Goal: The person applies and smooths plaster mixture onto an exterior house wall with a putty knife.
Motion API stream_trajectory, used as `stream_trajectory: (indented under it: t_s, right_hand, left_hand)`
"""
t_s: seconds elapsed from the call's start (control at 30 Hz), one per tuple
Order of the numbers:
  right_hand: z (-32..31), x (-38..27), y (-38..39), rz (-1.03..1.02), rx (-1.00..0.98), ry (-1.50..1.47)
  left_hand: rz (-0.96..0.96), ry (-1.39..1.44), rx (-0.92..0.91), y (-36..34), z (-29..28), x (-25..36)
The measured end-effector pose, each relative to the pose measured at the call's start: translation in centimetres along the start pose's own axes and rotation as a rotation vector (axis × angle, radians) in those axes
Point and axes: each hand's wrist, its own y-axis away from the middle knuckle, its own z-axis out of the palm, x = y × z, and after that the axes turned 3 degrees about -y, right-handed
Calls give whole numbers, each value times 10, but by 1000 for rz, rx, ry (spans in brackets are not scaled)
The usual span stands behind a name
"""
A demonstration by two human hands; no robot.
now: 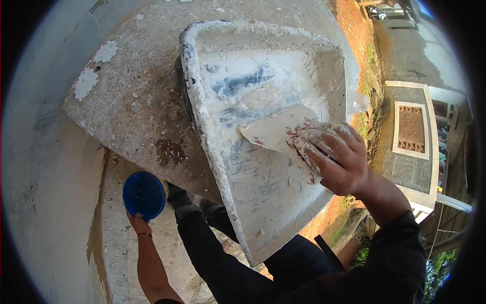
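My right hand (334, 157), smeared with white paste, is closed around a broad flat scraper (276, 129). The blade is coated in white and points left over the inside of a large trough (273, 192). White plaster-like paste crusts the trough's rim, and dark streaks show through on its inner face. At the lower left, my left hand (137, 223) grips the near edge of a round blue tub (144, 195), with a strip of yellow on its side. The inside of the tub looks dark blue, and I cannot make out any contents. Part of the left fingers is hidden by the tub.
The trough rests on a rough, stained slab (136, 111) with flaking white patches. A smooth grey wall (45, 152) runs along the left. My dark trouser legs (202, 248) are below. Orange soil and a building with a framed vent (411, 129) lie at the right.
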Motion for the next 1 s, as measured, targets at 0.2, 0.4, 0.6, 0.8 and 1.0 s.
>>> stream_trajectory:
  t_s: [0.2, 0.4, 0.6, 0.8, 1.0]
  right_hand:
    - [36, 3, -3, -67, 175, 167]
    - [32, 7, -19, -14, 163, 150]
    - [21, 24, -32, 25, 96, 139]
    - [22, 9, 0, -24, 70, -2]
    - [21, 13, 12, -73, 37, 32]
  left_hand:
    - [69, -77, -72, -17, 9, -6]
    - [109, -239, -123, -28, 8, 11]
    - [91, -306, -138, -27, 11, 23]
    - [133, -383, -156, -74, -27, -2]
    - [128, -444, -263, -95, -10, -5]
